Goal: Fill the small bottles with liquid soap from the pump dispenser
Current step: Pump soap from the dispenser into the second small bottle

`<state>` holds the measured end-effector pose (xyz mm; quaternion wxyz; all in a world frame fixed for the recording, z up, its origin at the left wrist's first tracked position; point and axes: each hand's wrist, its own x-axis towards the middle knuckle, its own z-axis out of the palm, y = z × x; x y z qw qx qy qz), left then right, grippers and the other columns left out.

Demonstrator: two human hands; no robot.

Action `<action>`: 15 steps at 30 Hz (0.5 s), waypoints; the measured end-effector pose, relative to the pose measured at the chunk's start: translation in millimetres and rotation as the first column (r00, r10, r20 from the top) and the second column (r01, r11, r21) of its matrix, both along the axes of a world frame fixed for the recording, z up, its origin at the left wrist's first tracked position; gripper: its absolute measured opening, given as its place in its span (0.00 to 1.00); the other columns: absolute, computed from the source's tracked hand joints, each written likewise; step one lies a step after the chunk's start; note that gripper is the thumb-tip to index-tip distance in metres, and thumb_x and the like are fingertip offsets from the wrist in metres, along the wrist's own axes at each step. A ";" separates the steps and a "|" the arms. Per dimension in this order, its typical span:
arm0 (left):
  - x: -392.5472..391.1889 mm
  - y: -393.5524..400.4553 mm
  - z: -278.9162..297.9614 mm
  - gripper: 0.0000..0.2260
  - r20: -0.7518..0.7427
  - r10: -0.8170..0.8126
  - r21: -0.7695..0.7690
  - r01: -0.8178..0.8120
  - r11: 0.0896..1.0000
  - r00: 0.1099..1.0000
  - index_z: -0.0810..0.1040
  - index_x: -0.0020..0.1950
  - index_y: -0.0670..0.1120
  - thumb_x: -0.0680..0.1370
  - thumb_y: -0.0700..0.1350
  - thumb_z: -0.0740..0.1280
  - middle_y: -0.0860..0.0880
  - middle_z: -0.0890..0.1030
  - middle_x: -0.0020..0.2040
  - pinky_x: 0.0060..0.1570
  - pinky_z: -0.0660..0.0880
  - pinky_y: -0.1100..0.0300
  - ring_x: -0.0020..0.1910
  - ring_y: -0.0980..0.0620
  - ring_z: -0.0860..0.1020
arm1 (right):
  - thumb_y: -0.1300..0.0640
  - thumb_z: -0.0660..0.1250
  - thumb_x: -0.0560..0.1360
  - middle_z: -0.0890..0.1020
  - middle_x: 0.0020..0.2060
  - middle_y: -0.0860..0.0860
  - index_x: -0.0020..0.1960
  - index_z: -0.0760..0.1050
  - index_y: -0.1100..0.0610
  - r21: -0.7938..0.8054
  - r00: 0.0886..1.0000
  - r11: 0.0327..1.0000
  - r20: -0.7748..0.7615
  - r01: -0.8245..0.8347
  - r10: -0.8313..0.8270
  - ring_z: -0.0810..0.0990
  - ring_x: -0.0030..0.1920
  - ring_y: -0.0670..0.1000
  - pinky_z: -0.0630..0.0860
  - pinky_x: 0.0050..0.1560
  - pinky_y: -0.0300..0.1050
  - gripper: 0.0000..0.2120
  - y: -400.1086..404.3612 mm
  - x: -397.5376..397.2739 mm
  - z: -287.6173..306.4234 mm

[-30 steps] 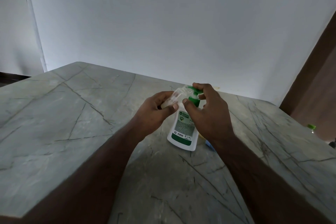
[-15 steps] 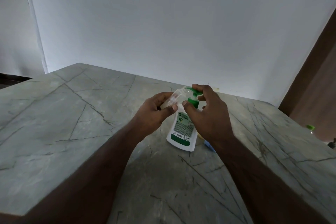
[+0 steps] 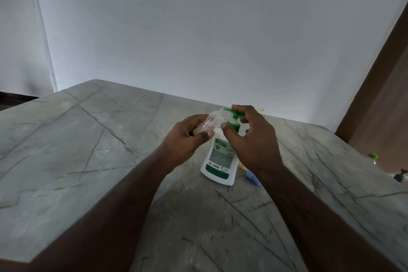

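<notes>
At frame centre, the left hand (image 3: 185,137) grips a tilted small clear bottle (image 3: 210,122), mouth under the green pump nozzle (image 3: 230,112), to catch soap; the right hand (image 3: 249,137) curls over the pump dispenser (image 3: 220,157), forefinger on its head.

Two bare arms, uncovered all the way from the wrist to the lower edge of the view. Left forearm (image 3: 114,205) long and even in shape, widening toward the bottom corner and lying in deep shadow there. Right forearm (image 3: 309,205) of the same build, also shadowed low down. Left hand (image 3: 185,139) and right hand (image 3: 251,141) bare as well. Thumbnails (image 3: 209,133) short, cut close. Too dim for any finer marks on the skin.
</notes>
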<state>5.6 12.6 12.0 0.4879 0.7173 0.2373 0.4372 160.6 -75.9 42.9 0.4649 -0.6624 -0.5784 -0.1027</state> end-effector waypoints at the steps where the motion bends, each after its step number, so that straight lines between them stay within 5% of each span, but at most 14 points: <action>1: 0.1 0.7 -0.4 0.16 0.004 -0.003 -0.001 0.003 1.000 1.000 0.79 0.67 0.49 0.80 0.41 0.70 0.51 0.86 0.57 0.53 0.80 0.56 0.55 0.53 0.84 | 0.48 0.70 0.74 0.79 0.58 0.42 0.65 0.72 0.48 -0.002 1.000 1.000 -0.003 0.001 -0.001 0.76 0.56 0.44 0.78 0.56 0.50 0.21 0.5 -0.2 -0.5; 15: 0.8 1.0 -0.2 0.14 0.003 -0.005 -0.017 0.005 1.000 1.000 0.79 0.64 0.55 0.80 0.41 0.70 0.52 0.86 0.57 0.61 0.80 0.44 0.56 0.52 0.84 | 0.47 0.70 0.74 0.80 0.57 0.42 0.63 0.74 0.48 -0.004 1.000 1.000 0.018 0.011 -0.011 0.77 0.56 0.45 0.79 0.54 0.52 0.19 0.1 2.4 4.6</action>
